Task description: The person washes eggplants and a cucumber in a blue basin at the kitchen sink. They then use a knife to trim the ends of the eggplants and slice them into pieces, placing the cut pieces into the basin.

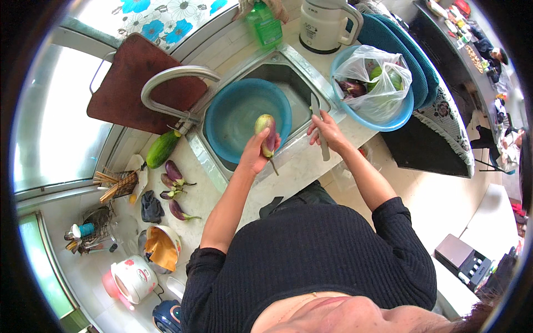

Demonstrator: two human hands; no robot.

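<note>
My left hand (251, 155) is shut on a pale green and purple eggplant (270, 132), its stem pointing down toward me. It is above the near right side of a blue plastic basin (220, 104) standing in the stainless steel sink (310, 77). In my right hand (332, 132) is a knife (315, 106) with a pale handle, its blade pointing away from me. This hand is over the sink's right edge, apart from the eggplant. Several small eggplants (174, 171) lie on the counter left of the sink, near a large green cucumber (162, 150).
A curved faucet (152, 85) arches by a brown chopping board (125, 79). Right of the sink, another blue basin (362, 120) holds a plastic bag (381, 102) of vegetables. A green bottle (266, 29) and white kettle (322, 25) stand behind. A chopstick basket (127, 183) is left.
</note>
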